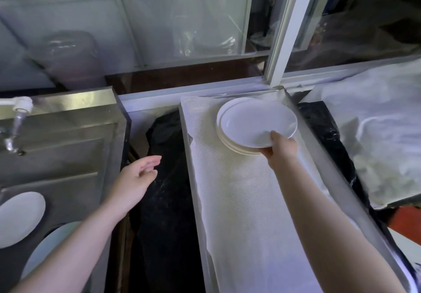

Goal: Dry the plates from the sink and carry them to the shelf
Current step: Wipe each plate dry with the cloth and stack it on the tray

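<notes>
My right hand (281, 150) grips the near rim of a white plate (255, 121), thumb on top, holding it over a short stack of white plates (230, 143) at the far end of the shelf (250, 213), which is lined with white cloth. My left hand (136, 178) hangs open and empty over the dark gap between sink and shelf. In the steel sink (68, 156) at the left lie a white plate (18, 217) and, partly hidden by my left forearm, a pale plate (50, 247).
A tap (16, 121) juts out over the sink's far left. A black plastic-covered gap (164, 201) separates sink and shelf. A white window post (289, 30) rises behind the shelf. Clear plastic sheeting (382, 133) covers things on the right.
</notes>
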Action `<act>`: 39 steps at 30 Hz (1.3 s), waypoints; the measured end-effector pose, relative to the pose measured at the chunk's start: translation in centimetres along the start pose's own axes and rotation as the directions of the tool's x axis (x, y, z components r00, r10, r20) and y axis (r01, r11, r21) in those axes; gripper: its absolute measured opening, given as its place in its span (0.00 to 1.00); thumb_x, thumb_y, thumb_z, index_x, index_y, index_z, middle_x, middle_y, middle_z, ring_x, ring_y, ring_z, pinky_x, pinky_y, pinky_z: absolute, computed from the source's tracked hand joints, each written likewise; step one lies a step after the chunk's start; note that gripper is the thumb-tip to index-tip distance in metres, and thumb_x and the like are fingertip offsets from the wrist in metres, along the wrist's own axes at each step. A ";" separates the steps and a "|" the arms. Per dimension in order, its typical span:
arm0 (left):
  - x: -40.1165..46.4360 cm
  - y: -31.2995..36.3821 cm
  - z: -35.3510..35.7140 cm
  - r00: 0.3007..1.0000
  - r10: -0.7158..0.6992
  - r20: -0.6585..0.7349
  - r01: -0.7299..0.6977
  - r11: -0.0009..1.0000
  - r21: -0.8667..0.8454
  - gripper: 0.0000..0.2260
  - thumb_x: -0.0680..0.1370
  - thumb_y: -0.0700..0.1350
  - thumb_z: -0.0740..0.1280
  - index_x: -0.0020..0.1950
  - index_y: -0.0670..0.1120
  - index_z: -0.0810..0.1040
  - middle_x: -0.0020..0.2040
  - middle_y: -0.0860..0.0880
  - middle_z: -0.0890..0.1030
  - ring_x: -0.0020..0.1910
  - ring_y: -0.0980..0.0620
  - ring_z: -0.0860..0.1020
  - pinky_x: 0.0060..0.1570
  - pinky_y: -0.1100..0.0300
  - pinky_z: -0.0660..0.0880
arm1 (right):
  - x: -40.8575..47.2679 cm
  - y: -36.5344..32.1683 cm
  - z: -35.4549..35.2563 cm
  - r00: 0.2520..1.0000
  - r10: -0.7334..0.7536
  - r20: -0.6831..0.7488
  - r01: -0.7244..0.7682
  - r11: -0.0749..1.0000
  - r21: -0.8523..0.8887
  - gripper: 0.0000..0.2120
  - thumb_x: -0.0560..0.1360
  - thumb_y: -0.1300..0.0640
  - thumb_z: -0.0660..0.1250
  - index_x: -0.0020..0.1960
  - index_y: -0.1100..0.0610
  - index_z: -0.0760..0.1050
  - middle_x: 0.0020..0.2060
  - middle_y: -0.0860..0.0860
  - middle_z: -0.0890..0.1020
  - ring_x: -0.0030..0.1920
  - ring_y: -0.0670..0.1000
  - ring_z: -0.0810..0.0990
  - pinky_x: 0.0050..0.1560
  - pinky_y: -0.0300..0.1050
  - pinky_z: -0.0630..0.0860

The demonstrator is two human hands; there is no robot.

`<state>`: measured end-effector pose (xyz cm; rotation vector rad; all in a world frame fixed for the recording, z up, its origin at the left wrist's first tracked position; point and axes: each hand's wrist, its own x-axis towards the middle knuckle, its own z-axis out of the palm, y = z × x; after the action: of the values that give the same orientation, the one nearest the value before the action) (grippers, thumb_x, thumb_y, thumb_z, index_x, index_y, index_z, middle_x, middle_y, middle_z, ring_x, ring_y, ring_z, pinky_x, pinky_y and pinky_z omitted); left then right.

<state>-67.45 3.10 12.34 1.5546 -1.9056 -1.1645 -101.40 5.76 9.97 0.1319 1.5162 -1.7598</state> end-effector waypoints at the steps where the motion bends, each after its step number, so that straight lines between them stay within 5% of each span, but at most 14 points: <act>1: 0.1 0.1 0.2 1.000 -0.005 0.001 0.005 1.000 0.002 0.16 0.80 0.40 0.62 0.64 0.55 0.76 0.57 0.61 0.78 0.57 0.65 0.74 0.57 0.67 0.66 | 0.3 0.0 0.1 0.998 -0.055 -0.027 0.052 0.994 -0.094 0.15 0.74 0.63 0.65 0.59 0.55 0.69 0.45 0.52 0.75 0.49 0.58 0.77 0.29 0.47 0.80; 7: 0.5 0.3 0.9 1.000 -0.029 0.008 0.029 0.999 -0.019 0.16 0.80 0.39 0.62 0.65 0.53 0.76 0.59 0.59 0.78 0.61 0.60 0.74 0.63 0.62 0.66 | 1.7 0.9 -0.1 0.900 -0.423 -0.106 0.308 0.789 -0.531 0.27 0.71 0.59 0.69 0.67 0.60 0.64 0.57 0.54 0.76 0.52 0.54 0.74 0.51 0.45 0.72; 12: 0.9 0.1 0.6 0.999 -0.040 -0.006 0.040 0.998 -0.053 0.16 0.80 0.39 0.62 0.64 0.54 0.76 0.59 0.58 0.79 0.58 0.62 0.75 0.61 0.63 0.68 | 2.8 1.3 -0.1 0.879 -0.452 -0.151 0.240 0.693 -0.680 0.31 0.70 0.55 0.71 0.69 0.62 0.65 0.67 0.60 0.68 0.66 0.61 0.66 0.67 0.53 0.65; 27: 0.7 -0.6 0.5 0.998 -0.066 0.013 0.067 0.992 -0.109 0.17 0.80 0.38 0.62 0.59 0.61 0.75 0.57 0.61 0.79 0.59 0.62 0.76 0.67 0.50 0.70 | 2.5 3.8 -0.7 0.932 -0.362 -0.003 0.269 0.696 -0.666 0.30 0.73 0.48 0.66 0.69 0.62 0.61 0.63 0.58 0.74 0.62 0.60 0.73 0.63 0.57 0.71; 30: 0.3 -0.8 0.3 0.997 -0.070 0.039 0.074 0.989 -0.127 0.16 0.80 0.39 0.62 0.59 0.60 0.76 0.56 0.61 0.80 0.59 0.59 0.77 0.66 0.49 0.71 | 1.1 4.8 -1.6 0.943 -0.332 -0.017 0.254 0.752 -0.608 0.23 0.75 0.47 0.63 0.62 0.62 0.67 0.52 0.54 0.77 0.51 0.56 0.76 0.52 0.51 0.74; 33: -0.3 -1.1 0.0 0.995 -0.062 0.073 0.071 0.990 -0.124 0.15 0.80 0.41 0.62 0.60 0.60 0.76 0.55 0.61 0.81 0.59 0.60 0.77 0.65 0.49 0.72 | -0.7 6.5 -2.9 0.948 -0.319 0.005 0.254 0.746 -0.615 0.16 0.76 0.44 0.60 0.48 0.58 0.63 0.42 0.50 0.70 0.44 0.51 0.69 0.44 0.46 0.66; 37: -1.3 -1.8 -0.4 0.994 -0.058 0.091 0.069 0.990 -0.125 0.14 0.81 0.42 0.62 0.59 0.61 0.75 0.54 0.63 0.81 0.58 0.60 0.77 0.65 0.49 0.72 | -4.5 8.5 -3.9 0.943 -0.319 0.097 0.294 0.658 -0.693 0.15 0.79 0.46 0.58 0.50 0.59 0.68 0.49 0.55 0.76 0.49 0.53 0.73 0.48 0.45 0.66; 39: -1.9 -2.2 -0.6 0.994 -0.055 0.097 0.068 0.989 -0.131 0.14 0.81 0.42 0.62 0.59 0.61 0.75 0.54 0.63 0.81 0.58 0.60 0.77 0.64 0.49 0.72 | -6.9 9.4 -3.8 0.934 -0.314 0.168 0.334 0.609 -0.720 0.19 0.79 0.48 0.59 0.63 0.60 0.73 0.61 0.54 0.78 0.60 0.53 0.76 0.55 0.43 0.67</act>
<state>-65.12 4.66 11.31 1.5205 -1.8067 -1.3845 -92.45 12.74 5.23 -0.6236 2.2274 -1.2294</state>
